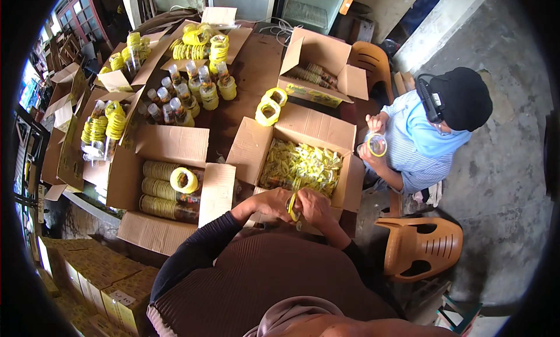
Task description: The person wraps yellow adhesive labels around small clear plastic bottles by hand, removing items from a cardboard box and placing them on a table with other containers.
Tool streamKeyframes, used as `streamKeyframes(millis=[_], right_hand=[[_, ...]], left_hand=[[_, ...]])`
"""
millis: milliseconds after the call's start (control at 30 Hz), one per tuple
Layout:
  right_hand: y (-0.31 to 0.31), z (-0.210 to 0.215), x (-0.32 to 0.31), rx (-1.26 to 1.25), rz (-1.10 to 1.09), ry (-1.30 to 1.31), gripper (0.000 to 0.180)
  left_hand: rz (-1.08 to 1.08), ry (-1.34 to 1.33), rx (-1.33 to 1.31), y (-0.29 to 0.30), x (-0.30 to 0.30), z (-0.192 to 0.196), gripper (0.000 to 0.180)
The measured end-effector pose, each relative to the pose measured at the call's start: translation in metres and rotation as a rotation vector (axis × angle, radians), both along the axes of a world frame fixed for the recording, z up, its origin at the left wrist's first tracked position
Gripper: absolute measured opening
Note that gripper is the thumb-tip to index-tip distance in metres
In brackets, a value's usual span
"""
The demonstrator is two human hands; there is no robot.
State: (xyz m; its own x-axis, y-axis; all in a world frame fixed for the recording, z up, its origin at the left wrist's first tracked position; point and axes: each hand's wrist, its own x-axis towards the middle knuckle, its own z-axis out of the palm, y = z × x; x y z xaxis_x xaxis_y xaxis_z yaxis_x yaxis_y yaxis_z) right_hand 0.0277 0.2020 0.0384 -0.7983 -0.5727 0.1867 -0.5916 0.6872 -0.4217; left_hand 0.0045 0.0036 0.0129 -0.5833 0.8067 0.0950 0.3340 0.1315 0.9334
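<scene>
Left hand (273, 203) and right hand (314, 207) pinch a yellow ring (291, 207) (seen nearly edge-on) between them; beyond, an open cardboard box (318, 130) holds yellow sachets (303, 165).

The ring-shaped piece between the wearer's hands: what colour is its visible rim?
Yellow. The ring-shaped piece shows best in the head view, though partly hidden.

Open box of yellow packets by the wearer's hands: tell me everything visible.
The open box looks like brown corrugated cardboard and stands upright on the brown table. Its far, left and right flaps splay outward. Inside lies a loose heap of small yellow-and-whitish packets, shiny like plastic film, with darker items showing at the near left. The left hand and right hand hide part of its near edge; contact is unclear.
</scene>
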Motion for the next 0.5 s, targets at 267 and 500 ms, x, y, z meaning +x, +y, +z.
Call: streamKeyframes(millis=[267, 500], right_hand=[[0.001, 0.011, -0.010, -0.168, 0.009, -0.073, 0.017], [0.001, -0.015, -0.018, -0.336, -0.165, -0.136, 0.009]], left_hand=[[-0.006, -0.062, 0.399, -0.002, -0.001, 0.008, 0.062], [0.399, 0.218, -0.368, 0.011, 0.017, 0.018, 0.064]])
